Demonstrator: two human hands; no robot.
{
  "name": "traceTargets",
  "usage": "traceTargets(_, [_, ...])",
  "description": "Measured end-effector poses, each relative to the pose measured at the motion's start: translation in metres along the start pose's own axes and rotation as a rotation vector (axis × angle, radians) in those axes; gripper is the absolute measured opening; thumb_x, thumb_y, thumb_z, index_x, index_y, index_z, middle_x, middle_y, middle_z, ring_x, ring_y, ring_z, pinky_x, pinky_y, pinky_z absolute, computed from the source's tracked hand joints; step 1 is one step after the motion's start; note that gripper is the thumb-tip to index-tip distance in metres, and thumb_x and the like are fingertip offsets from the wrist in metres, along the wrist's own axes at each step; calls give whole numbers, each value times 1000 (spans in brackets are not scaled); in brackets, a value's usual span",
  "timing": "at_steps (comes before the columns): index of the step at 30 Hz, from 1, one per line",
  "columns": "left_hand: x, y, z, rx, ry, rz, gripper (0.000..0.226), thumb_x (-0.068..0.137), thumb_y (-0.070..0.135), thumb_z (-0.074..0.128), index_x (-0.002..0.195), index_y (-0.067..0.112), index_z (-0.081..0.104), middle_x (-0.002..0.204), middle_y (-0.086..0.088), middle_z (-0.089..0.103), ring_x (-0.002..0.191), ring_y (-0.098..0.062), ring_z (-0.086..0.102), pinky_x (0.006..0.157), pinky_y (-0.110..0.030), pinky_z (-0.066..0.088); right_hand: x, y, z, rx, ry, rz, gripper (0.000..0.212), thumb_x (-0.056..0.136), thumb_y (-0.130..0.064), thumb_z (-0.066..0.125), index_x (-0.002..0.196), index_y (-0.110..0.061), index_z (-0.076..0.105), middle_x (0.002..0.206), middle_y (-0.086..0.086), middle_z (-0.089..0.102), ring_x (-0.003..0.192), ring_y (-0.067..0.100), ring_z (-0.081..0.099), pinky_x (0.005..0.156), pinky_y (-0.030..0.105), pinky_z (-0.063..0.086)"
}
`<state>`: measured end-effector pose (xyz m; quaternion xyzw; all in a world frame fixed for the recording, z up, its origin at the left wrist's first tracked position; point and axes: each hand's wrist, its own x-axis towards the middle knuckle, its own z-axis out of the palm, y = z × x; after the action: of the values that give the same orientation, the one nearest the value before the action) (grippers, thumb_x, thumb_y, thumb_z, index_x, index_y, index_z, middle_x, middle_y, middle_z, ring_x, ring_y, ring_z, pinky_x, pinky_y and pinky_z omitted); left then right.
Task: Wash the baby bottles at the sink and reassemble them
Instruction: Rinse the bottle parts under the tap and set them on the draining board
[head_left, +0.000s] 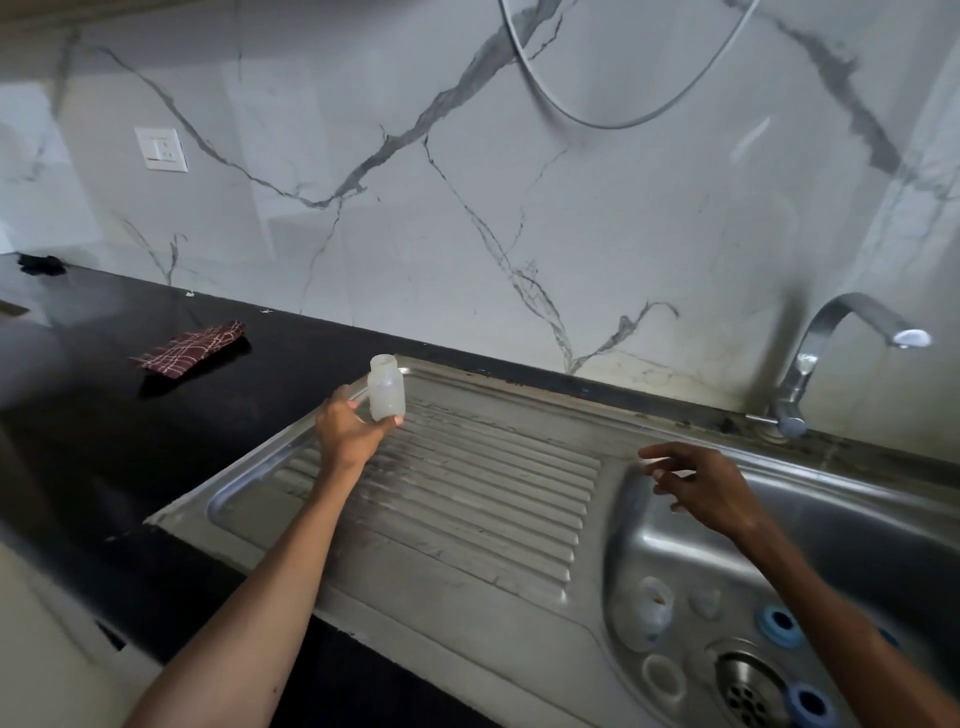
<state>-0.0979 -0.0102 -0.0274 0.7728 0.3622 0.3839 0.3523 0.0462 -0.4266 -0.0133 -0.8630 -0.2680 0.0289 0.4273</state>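
Your left hand (349, 431) is gripping the bottle (386, 388) near its base, holding it upright with its open mouth up, over the far left corner of the drainboard (467, 499). Your right hand (698, 488) is hovering over the sink (841, 525) rim, fingers spread loosely and holding nothing. Down in the basin a second bottle (649, 608) is lying beside blue rings (777, 627) and the drain (748, 691). The tap (831, 353) is standing at the far right. A checked cloth (195, 347) is lying on the dark surface (104, 415), far left.
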Motion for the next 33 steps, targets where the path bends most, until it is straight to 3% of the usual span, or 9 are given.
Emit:
traceTargets(5, [-38, 21, 3, -43, 44, 88, 52, 62, 25, 95, 102, 4, 69, 102, -12, 70, 96, -28, 66, 80, -32, 51, -33, 18, -32, -56, 3, 54, 25, 94, -8, 61, 113, -22, 67, 101, -1, 71, 80, 11, 70, 60, 27, 56])
traceTargets(9, [-78, 54, 26, -65, -115, 190, 27, 73, 19, 89, 92, 8, 74, 91, -5, 74, 81, -17, 68, 73, -13, 47, -62, 34, -55, -94, -15, 109, 23, 93, -8, 62, 110, -22, 67, 101, -2, 70, 82, 12, 69, 62, 24, 54])
traceTargets(11, [-95, 69, 44, -96, -193, 215, 21, 73, 17, 89, 88, 10, 75, 84, -4, 75, 73, -12, 67, 67, -9, 47, -71, 39, -61, -106, -23, 127, 22, 92, -8, 62, 108, -22, 68, 99, -2, 69, 83, 13, 67, 61, 23, 52])
traceTargets(14, [-131, 97, 80, -136, -327, 261, 17, 72, 17, 89, 82, 13, 75, 76, -3, 75, 65, -11, 68, 68, -23, 55, -89, 53, -75, -133, -25, 184, 22, 93, -8, 60, 105, -25, 65, 96, 2, 68, 85, 14, 66, 66, 26, 53])
traceTargets(17, [-170, 128, 116, -181, -451, 314, 13, 73, 13, 87, 79, 13, 76, 72, -4, 75, 63, -12, 68, 66, -23, 55, -98, 70, -87, -152, -56, 262, 19, 94, -9, 60, 108, -22, 63, 96, 1, 67, 85, 12, 66, 70, 25, 52])
traceTargets(22, [-227, 167, 177, -164, -706, 408, 9, 76, 1, 80, 83, 5, 77, 78, -12, 76, 51, 9, 58, 60, -11, 48, -97, 92, -101, -214, -118, 390, 8, 93, -16, 64, 100, -18, 67, 86, -1, 67, 83, 12, 65, 70, 24, 51])
traceTargets(25, [-256, 178, 210, 44, -906, 479, 13, 81, 1, 75, 94, 4, 77, 92, -15, 76, 64, 9, 64, 67, -11, 51, -94, 96, -105, -201, -153, 427, 8, 93, -16, 63, 99, -20, 66, 86, -5, 64, 82, 9, 62, 64, 19, 48])
traceTargets(29, [-290, 179, 242, 427, -1026, 557, 32, 86, 8, 67, 115, 19, 70, 122, -8, 65, 115, -23, 63, 90, -34, 52, -89, 99, -105, -165, -175, 423, 21, 94, -16, 61, 114, -23, 65, 103, -4, 66, 88, 7, 63, 64, 18, 48])
traceTargets(33, [-308, 179, 269, 586, -1050, 660, 38, 91, -1, 58, 129, 7, 62, 136, -19, 57, 126, -34, 57, 101, -38, 47, -87, 111, -107, -138, -135, 434, 24, 94, -15, 61, 115, -24, 67, 105, -4, 69, 90, 8, 64, 63, 18, 47])
